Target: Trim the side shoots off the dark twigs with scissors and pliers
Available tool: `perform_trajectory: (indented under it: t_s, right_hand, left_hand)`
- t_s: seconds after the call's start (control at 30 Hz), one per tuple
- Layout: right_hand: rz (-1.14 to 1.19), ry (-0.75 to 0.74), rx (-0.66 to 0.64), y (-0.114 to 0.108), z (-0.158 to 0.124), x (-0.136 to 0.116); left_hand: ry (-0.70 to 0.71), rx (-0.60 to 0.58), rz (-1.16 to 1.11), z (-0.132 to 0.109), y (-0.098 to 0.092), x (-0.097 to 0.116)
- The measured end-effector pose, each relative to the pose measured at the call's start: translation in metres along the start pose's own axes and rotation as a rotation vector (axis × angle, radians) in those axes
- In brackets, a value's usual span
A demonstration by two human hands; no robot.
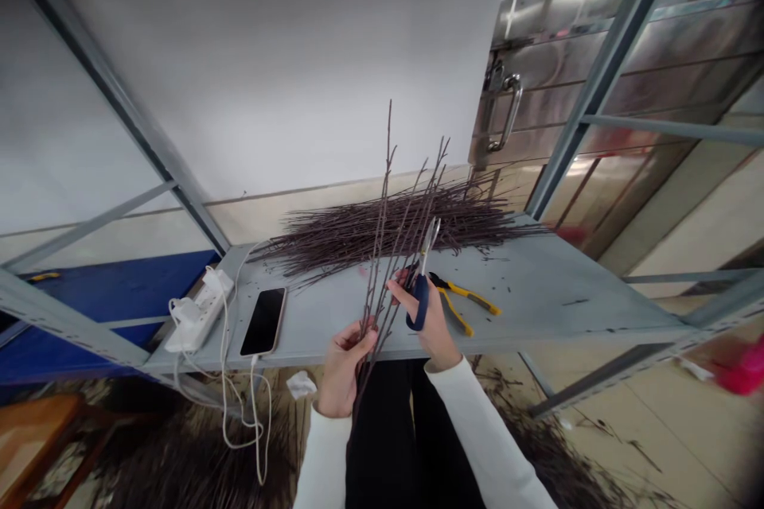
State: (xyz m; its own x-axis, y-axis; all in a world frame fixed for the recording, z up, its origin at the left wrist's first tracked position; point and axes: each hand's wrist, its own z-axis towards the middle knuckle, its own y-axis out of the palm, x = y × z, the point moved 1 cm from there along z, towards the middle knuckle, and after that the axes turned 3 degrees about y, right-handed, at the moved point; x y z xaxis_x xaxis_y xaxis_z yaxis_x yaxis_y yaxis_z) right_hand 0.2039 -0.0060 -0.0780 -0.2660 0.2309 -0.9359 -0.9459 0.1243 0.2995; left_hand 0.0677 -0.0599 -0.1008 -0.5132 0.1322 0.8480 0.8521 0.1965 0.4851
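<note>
Several thin dark twigs [377,254] stand upright, their lower ends pinched in my left hand [346,362] at the shelf's front edge. My right hand [421,310] is closed around scissors [422,294] with dark blue handles, blades pointing up and away. The right thumb and fingertips are close to the twigs; whether they press on them I cannot tell. Just right of that hand, yellow-and-black pliers [469,298] lie on the grey shelf [537,294], partly hidden by it. Behind both hands a large pile of similar twigs [322,235] lies across the back of the shelf.
At the left are a phone [263,322] on a charging cable and a white power strip [206,306] with plugs. Grey metal posts [602,79] frame the shelf. More twigs [196,453] lie on the floor below, beside a wooden stool [41,437]. A metal door [555,56] stands behind right.
</note>
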Motion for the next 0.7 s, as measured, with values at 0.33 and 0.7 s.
perform_trajectory:
  t_s: [0.33, 0.7]
  right_hand:
    - [-0.023, 0.039, -0.007, -0.001, -0.005, 0.014]
    - [0.045, 0.120, -0.054, 0.004, -0.016, 0.019]
  left_hand:
    - [0.133, 0.095, 0.113, -0.003, -0.009, -0.009]
    - [0.136, 0.080, 0.111, -0.010, -0.006, -0.010]
